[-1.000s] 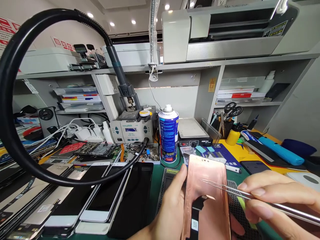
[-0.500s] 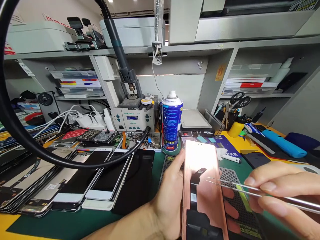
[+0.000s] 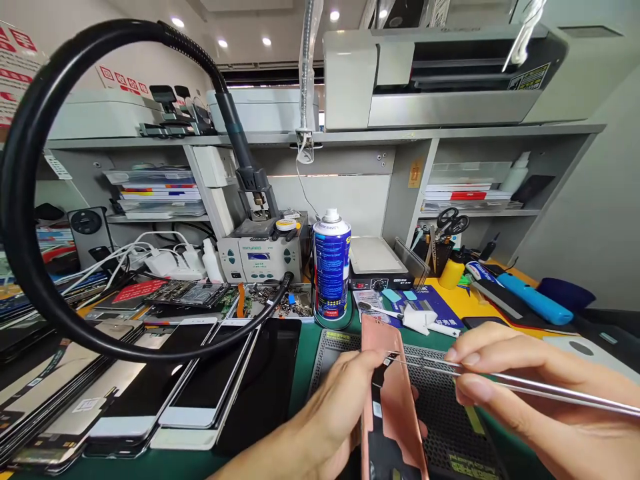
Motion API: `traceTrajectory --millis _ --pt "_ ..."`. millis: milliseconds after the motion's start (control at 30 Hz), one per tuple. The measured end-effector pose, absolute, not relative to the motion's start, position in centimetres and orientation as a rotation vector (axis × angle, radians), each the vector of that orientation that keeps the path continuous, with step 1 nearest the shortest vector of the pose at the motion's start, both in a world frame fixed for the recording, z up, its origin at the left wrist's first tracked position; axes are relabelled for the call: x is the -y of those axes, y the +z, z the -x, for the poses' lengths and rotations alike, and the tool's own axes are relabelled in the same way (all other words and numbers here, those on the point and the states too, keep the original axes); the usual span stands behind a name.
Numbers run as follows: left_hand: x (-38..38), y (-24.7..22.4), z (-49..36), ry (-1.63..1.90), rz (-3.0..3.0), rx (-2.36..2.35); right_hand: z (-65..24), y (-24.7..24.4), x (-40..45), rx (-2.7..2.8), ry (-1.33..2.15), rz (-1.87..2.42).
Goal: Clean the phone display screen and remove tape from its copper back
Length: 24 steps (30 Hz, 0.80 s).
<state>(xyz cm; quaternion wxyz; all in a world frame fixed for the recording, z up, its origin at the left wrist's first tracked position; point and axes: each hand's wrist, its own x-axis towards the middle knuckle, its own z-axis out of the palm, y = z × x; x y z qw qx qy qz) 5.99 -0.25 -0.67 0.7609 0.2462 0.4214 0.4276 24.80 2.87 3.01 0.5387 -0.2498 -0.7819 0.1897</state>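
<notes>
My left hand (image 3: pixel 340 400) is wrapped round a copper-pink phone display panel (image 3: pixel 400 407), its thumb near the upper left edge. Black film and small white labels cover parts of the panel's face. Between the thumb and fingers of my right hand (image 3: pixel 515 380) is a pair of metal tweezers (image 3: pixel 480 371). Their slim tips reach over the upper part of the panel, close to the black strip and my left thumb; whether they touch it I cannot tell. Beneath the panel lies a dark perforated work mat (image 3: pixel 440 407), partly hidden by both hands.
A blue spray can (image 3: pixel 331 267) stands behind the panel, beside a hot-air station (image 3: pixel 265 257) with a looping black hose (image 3: pixel 150 357). Several phone screens (image 3: pixel 200 380) lie to the left. A small heating plate (image 3: pixel 379 263) and a white brush (image 3: pixel 385 309) are behind the mat.
The view has tilted up and shifted. The panel has turned to a steeper angle and its bright glare is gone. My left thumb has come further over its edge, nearer the tweezer tips.
</notes>
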Motion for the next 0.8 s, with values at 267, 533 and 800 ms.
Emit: traceTrajectory --millis 267,533,800 --pt "0.3 0.0 -5.3 0.926 -0.612 -0.918 -25.1 2.7 -3.9 1.661 0.741 0.569" --pt "0.7 -0.2 -4.8 0.964 -0.8 -1.077 -25.0 3.2 -4.8 1.495 0.87 0.633" --pt "0.0 0.5 -5.3 0.947 -0.885 -1.156 -25.2 3.0 -5.0 1.527 0.863 0.675"
